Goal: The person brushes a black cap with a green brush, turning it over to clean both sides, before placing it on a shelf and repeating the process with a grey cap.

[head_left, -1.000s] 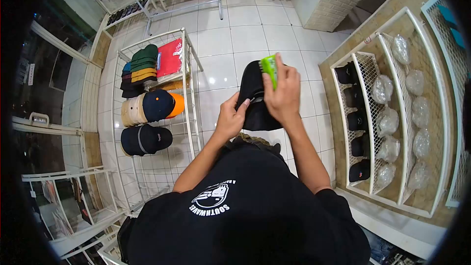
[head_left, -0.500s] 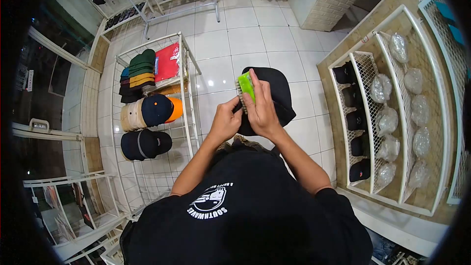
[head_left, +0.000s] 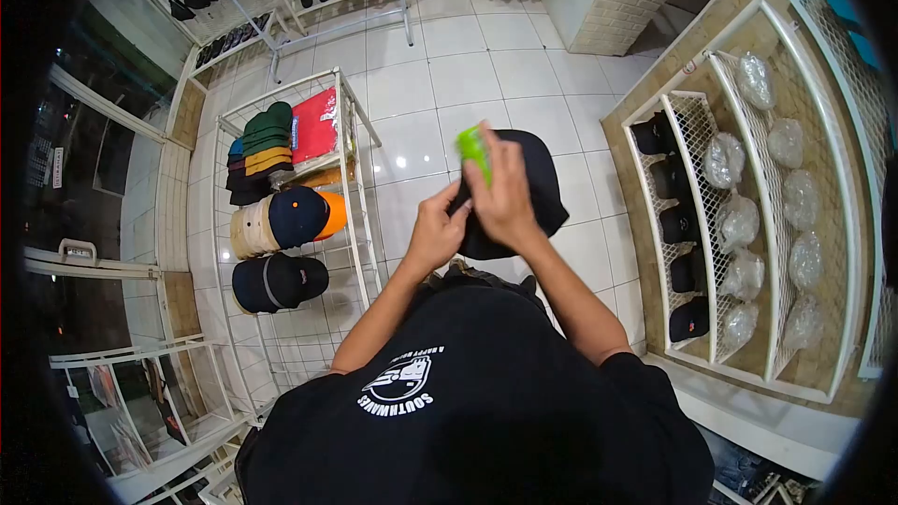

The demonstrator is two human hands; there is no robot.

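Hands [head_left: 438,232] hold cap [head_left: 533,178] and brush [head_left: 474,153]; rack [head_left: 359,109] holds hats [head_left: 297,217].

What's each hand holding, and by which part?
Left hand: black cap, by its left edge, between thumb and fingers. Right hand: green brush, by its body; exact grip blurred.

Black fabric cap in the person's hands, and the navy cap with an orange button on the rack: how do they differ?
The black fabric cap is held in the left hand; the navy cap sits on the white wire rack.
The navy cap shows an orange button; the black cap shows no orange.
Both are dark.
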